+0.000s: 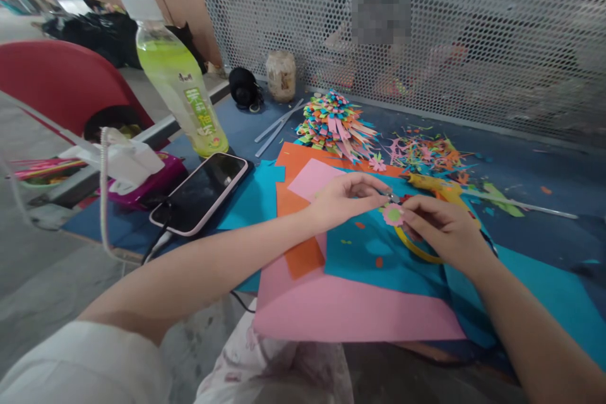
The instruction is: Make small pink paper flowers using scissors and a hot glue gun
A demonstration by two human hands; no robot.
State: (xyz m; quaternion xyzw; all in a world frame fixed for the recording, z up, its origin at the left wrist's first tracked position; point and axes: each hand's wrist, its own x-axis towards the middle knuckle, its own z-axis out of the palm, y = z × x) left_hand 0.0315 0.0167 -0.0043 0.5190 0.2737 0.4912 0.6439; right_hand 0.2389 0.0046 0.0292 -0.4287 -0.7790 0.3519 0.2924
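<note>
Left hand (353, 199) and right hand (440, 227) meeting, fingers bent, pinching a pink paper flower (392, 214), forearms angled inward

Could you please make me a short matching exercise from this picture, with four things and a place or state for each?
1. Phone
2. Plastic bottle
3. Green-centred pink flower
4. Jar

A. Near the mesh panel
B. At the fingertips of the right hand
C. Lying flat, screen dark
D. Capped, with yellow-green liquid inside

Right pairs: 1-C, 2-D, 3-B, 4-A
</note>
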